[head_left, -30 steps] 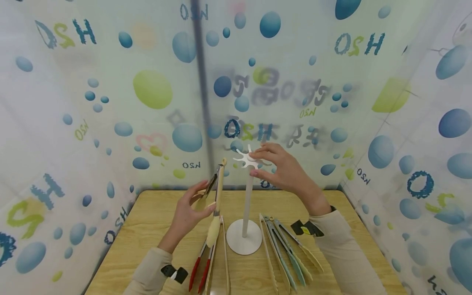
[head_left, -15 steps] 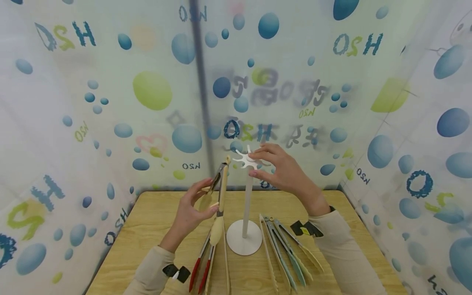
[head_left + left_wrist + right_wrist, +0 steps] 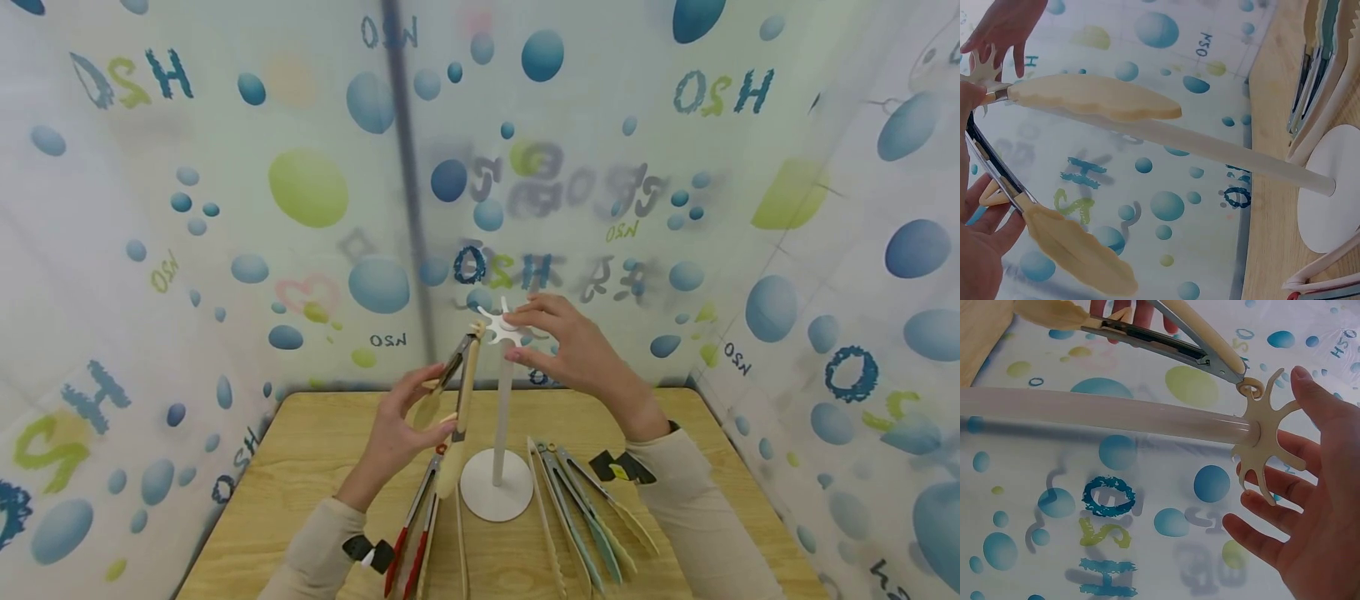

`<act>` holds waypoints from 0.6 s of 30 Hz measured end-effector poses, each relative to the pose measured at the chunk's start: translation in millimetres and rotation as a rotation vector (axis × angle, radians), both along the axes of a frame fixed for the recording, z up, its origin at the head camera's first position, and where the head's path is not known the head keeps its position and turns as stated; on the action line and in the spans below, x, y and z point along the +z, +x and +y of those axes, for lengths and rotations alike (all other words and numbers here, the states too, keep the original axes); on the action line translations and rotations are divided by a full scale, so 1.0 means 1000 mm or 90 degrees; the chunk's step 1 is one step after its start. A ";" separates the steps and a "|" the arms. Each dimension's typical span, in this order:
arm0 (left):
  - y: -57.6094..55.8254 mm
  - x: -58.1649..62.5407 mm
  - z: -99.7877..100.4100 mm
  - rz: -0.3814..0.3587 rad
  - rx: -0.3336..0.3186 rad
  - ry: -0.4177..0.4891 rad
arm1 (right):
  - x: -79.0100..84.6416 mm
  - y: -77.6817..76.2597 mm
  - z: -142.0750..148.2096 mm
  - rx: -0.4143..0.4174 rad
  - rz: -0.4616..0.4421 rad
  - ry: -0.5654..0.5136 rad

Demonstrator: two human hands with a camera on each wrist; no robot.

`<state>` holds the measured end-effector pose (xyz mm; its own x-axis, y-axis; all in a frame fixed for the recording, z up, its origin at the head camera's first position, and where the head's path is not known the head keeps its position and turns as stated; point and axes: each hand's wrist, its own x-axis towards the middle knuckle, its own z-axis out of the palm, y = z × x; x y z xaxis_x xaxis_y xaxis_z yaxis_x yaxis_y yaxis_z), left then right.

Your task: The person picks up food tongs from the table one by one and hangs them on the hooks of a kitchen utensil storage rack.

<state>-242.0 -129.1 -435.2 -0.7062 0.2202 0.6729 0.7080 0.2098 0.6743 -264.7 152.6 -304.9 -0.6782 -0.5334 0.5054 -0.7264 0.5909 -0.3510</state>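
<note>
In my left hand is a pair of tongs with cream handle covers and scalloped cream tips. The fingers and thumb grip its two spread arms, tips pointing down. The tongs' hanging ring is right at one arm of the white star-shaped hook top and overlaps it in the right wrist view. That top crowns a white stand, whose pole rises from a round base. Around the right side of the hooks, my right hand has its fingers spread and loosely bent, thumb at a hook tip.
Red-tipped tongs and cream ones lie left of the base on the wooden table. To its right, several more tongs lie fanned out, including a teal pair. A bubble-patterned curtain encloses the table's back and sides.
My left hand has moved right with the tongs, bringing the ring end from left of the stand up to the hooks. The right hand stays at the hook top.
</note>
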 end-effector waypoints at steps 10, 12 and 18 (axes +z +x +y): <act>0.005 0.005 0.008 0.012 0.006 0.003 | -0.001 -0.002 -0.001 0.004 0.008 -0.004; 0.009 0.009 0.010 0.010 0.005 0.003 | -0.001 -0.002 -0.001 0.003 0.008 -0.005; 0.005 0.004 0.010 0.009 0.013 -0.001 | -0.002 -0.001 -0.001 0.000 0.004 -0.004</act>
<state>-236.6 -118.7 -431.1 -0.7014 0.2069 0.6821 0.7126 0.2257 0.6643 -265.7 152.0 -306.5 -0.6750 -0.5308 0.5125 -0.7287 0.5883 -0.3505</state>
